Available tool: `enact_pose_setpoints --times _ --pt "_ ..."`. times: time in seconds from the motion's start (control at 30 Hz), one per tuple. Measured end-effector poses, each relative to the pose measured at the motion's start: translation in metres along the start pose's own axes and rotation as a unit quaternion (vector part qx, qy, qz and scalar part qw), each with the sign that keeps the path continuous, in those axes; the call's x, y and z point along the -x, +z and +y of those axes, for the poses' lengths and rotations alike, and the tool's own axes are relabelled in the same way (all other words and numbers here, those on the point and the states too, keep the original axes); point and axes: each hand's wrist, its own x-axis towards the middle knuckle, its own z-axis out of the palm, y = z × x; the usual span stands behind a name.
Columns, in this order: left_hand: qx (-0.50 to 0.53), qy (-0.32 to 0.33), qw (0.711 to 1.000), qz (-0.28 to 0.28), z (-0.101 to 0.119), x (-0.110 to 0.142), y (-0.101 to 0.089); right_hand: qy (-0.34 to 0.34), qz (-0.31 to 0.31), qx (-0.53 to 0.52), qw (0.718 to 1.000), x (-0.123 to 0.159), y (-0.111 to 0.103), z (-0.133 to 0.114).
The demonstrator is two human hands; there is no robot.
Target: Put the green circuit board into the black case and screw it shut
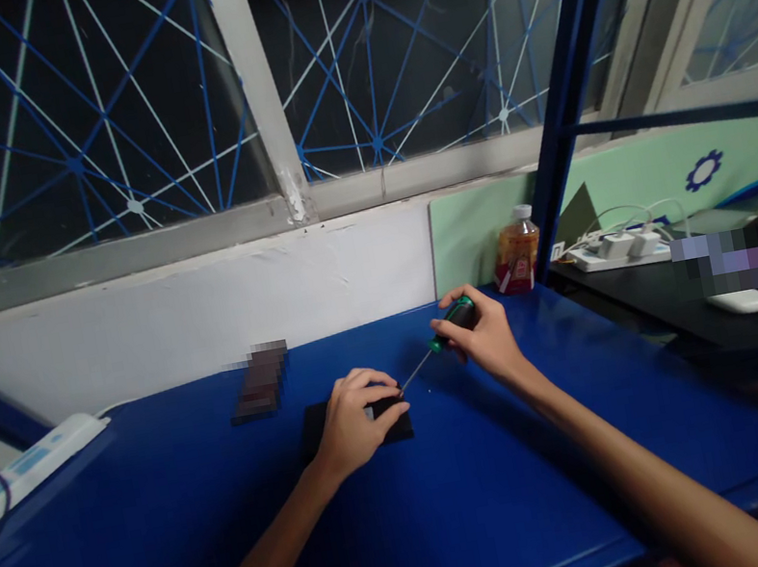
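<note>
My right hand (482,336) is closed around the green and black handle of a screwdriver (459,316). Its thin shaft slants down to the left, and the tip meets the right end of a dark piece near my left fingertips. My left hand (359,419) is closed over that piece, thumb in front and fingers behind; its kind is mostly hidden. Under the left hand lies a flat black rectangular object (399,428) on the blue table (505,496).
A blurred dark flat slab (259,383) lies behind and left of my left hand. A white power strip (32,477) runs along the left side. A bottle (517,251) with a white cap stands at the back right. Beyond it, a black desk (617,300) carries chargers and cables.
</note>
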Motion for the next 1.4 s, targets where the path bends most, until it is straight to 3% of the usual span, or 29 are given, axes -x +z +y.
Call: enact_pose_setpoints --times 0.53,1.4 --pt "0.009 0.003 1.000 -0.002 0.0034 0.0002 -0.0005 -0.001 0.000 -0.008 1.000 0.0001 0.0010 -0.0014" --pt "0.013 0.006 1.000 0.001 0.0022 0.0001 0.0023 -0.034 0.014 0.077 0.996 0.0067 0.0031 -0.0043"
